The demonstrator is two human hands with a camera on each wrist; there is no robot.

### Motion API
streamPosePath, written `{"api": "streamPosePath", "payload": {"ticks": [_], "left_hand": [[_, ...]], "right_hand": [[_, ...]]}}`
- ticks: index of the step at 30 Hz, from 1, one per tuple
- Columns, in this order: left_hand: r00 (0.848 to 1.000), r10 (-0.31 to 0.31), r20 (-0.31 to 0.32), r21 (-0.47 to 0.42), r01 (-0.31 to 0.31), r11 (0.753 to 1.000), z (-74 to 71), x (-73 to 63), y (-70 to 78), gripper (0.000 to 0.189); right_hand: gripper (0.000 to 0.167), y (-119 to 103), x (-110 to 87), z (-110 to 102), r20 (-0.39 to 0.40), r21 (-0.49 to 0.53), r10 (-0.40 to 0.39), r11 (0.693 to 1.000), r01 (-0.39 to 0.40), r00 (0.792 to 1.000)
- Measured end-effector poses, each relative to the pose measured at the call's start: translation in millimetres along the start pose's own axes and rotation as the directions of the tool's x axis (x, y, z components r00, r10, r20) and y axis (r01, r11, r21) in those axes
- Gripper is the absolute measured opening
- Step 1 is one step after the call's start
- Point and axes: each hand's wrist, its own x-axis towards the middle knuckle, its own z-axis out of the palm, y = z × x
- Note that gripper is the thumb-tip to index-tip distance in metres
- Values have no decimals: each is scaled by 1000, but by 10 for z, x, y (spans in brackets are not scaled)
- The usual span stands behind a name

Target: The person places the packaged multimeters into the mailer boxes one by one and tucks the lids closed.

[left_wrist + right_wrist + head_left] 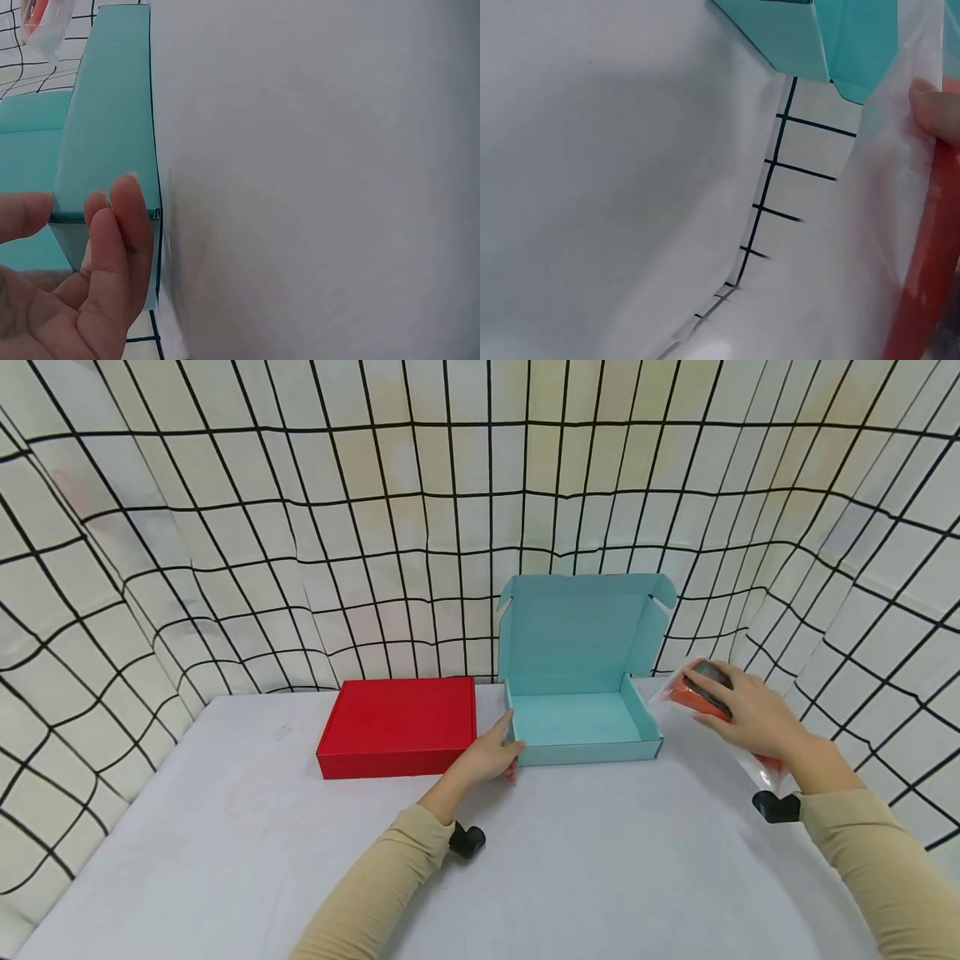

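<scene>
An open teal cardboard box (585,752) stands on the table with its lid raised at the back; its inside shows bare. My left hand (489,753) is at the box's front left corner. In the left wrist view, the thumb of the left hand (90,277) lies over the box's rim (112,150) and the fingers bend against its outside. To the right of the box, my right hand (750,710) grips a clear plastic bag (678,687) with something orange and dark in it, raised above the table. The bag (885,180) hangs loosely in the right wrist view.
A closed red box (405,727) lies left of the teal box, close to my left hand. The white table (247,843) is bordered at the back and sides by white cloth walls (420,527) with a black grid.
</scene>
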Motion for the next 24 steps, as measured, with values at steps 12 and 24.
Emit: {"api": "streamPosePath", "payload": {"ticks": [12, 24], "left_hand": [[1000, 3, -5, -5, -3, 1000, -7, -27, 20, 72], [1000, 15, -1, -23, -15, 1000, 3, -16, -13, 72]], "right_hand": [[79, -248, 215, -17, -51, -59, -230, 972, 227, 972], [66, -513, 492, 101, -43, -23, -382, 924, 381, 923]]}}
